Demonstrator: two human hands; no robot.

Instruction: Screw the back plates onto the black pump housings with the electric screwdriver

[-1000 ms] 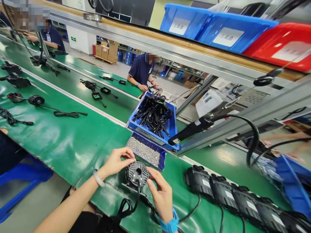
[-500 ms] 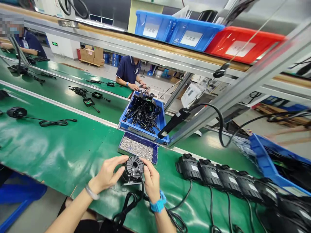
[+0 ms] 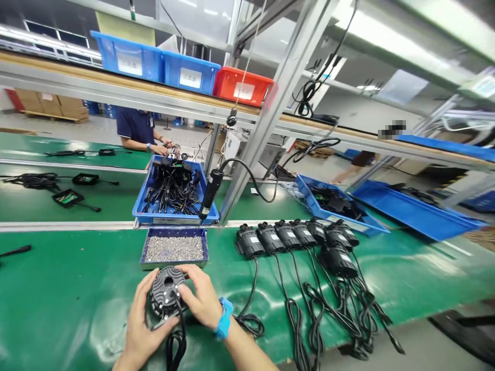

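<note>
Between my hands is a round black pump (image 3: 162,291) with a ridged cover, a central hole and a thick cable (image 3: 180,330) hanging toward me. My left hand (image 3: 141,322) curls round its left and near side. From the right, my right hand (image 3: 199,296) grips it, thumb on the cover near the cable and fingers along the far edge. Just beyond my hands stands a shallow blue tray of small screws (image 3: 176,249). A black electric screwdriver (image 3: 211,193) hangs by its cord above that tray's far right corner.
A row of black pumps (image 3: 286,234) with coiled cables lies to the right. A blue bin of black cables (image 3: 174,221) stands behind the screw tray. A metal post (image 3: 266,129) rises beside it. Across the bench, a person (image 3: 135,129) handles parts. More blue bins (image 3: 413,211) sit far right.
My view has swung to the right, bringing the whole row of pumps into sight. My right thumb now rests on the pump's cover, and my left hand wraps lower round its side.
</note>
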